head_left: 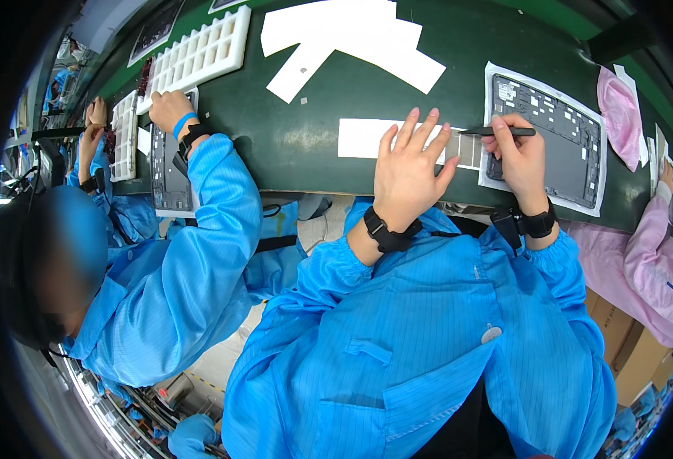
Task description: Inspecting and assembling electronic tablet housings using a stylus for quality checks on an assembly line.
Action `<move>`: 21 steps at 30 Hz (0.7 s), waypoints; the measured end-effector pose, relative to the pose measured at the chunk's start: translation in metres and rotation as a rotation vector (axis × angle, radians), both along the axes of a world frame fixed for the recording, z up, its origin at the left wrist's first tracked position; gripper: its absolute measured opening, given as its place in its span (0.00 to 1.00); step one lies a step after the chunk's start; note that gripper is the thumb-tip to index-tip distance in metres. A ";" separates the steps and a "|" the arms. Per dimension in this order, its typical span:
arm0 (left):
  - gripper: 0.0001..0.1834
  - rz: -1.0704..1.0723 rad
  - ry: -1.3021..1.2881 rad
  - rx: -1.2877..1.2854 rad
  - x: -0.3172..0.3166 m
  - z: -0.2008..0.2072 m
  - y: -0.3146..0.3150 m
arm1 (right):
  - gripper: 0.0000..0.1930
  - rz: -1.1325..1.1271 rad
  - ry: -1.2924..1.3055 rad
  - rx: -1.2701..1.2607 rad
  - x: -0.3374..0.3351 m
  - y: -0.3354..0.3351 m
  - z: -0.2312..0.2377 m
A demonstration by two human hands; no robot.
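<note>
My left hand [409,174] lies flat with its fingers spread over a white paper strip [358,138] on the green bench. In my right hand [518,155] is a pair of dark tweezers [505,131], pinched between thumb and fingers. The tweezers' tips point left and meet the right end of the strip, where greyish rectangular pieces [470,149] sit. Whether the tips grip one of these I cannot tell. Just under and beyond my right hand a dark tablet-like housing [570,153] rests on a white sheet, with small white patches across its upper part.
More white sheets [344,27] lie overlapped at the back of the bench [306,138]. A pink cloth [619,118] is at the right. On the left, a co-worker's hand [172,111] is beside a white compartment tray [203,50] and another dark housing [170,180]. A person in pink sits at far right.
</note>
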State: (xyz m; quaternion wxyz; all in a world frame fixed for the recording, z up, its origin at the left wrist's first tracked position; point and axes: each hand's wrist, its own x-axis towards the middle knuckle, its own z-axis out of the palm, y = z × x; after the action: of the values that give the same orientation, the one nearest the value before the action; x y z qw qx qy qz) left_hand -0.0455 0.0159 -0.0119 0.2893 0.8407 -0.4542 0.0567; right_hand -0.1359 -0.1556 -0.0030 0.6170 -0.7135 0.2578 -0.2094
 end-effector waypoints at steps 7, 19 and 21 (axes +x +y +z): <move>0.22 -0.001 -0.001 -0.002 0.000 0.001 0.000 | 0.11 0.015 0.036 -0.055 -0.001 0.000 0.000; 0.22 -0.005 0.007 0.014 0.001 0.000 -0.001 | 0.12 0.022 0.017 -0.030 -0.002 -0.001 0.001; 0.22 0.002 0.009 0.008 0.000 0.000 -0.001 | 0.11 0.048 0.032 -0.058 -0.002 0.002 0.004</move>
State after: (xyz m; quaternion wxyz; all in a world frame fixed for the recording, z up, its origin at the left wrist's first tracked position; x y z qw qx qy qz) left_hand -0.0452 0.0150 -0.0114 0.2877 0.8425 -0.4525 0.0514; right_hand -0.1381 -0.1535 0.0010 0.5968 -0.7401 0.2444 -0.1906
